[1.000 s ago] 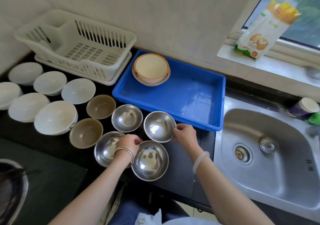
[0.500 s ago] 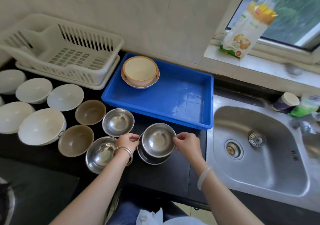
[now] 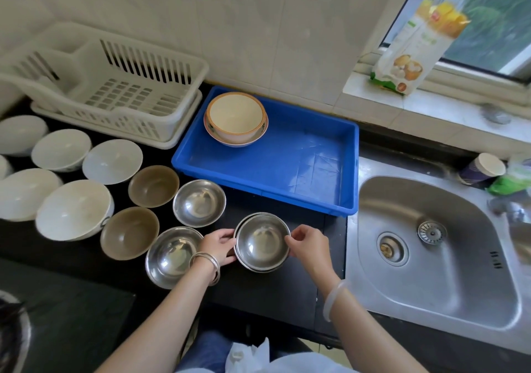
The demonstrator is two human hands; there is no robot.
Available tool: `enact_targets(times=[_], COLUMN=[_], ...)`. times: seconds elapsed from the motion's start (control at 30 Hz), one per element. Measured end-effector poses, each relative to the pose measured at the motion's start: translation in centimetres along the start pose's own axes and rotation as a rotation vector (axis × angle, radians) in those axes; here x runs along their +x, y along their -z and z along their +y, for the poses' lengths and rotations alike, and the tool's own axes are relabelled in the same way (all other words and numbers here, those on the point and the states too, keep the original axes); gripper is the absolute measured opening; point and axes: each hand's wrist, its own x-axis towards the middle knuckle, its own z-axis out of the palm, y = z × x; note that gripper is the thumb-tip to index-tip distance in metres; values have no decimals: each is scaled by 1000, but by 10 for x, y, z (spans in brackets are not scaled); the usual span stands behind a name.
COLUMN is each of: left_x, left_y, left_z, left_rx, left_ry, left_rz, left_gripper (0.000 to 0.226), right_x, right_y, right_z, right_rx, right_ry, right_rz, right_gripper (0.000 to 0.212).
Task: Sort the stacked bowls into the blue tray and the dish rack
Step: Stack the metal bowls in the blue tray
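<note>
The left hand (image 3: 218, 247) and right hand (image 3: 309, 246) pinch opposite rims of 2 nested steel bowls (image 3: 261, 243) (windowsill packet (image 3: 413, 48) print unreadable).

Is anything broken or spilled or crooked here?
Nothing is broken or spilled. Only the steel bowl stack between the left hand and right hand sits a little crooked: the top bowl is off-centre in the bowl under it.

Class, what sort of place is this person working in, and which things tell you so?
Probably a home kitchen: a steel sink set in the counter, a white dish rack against the tiled wall, and nested steel bowls among many others.
</note>
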Motion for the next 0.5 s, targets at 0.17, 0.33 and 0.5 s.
enact_targets(times=[0.17, 0.33, 0.5], left_x=[-1, -2, -6], left_y=[0, 1, 0], left_z=[0, -2, 4], left_rx=[-24, -57, -57], left_ry=[4, 21, -5], left_rz=[-11, -44, -28], left_gripper=[33, 32, 32], right_x=[4, 9, 12], right_y=[-3, -6, -7], right_z=[11, 15, 14], right_rx=[41, 362, 379], right_ry=[-20, -220, -206], right_rz=[5, -165, -144], right_gripper=[16, 22, 20])
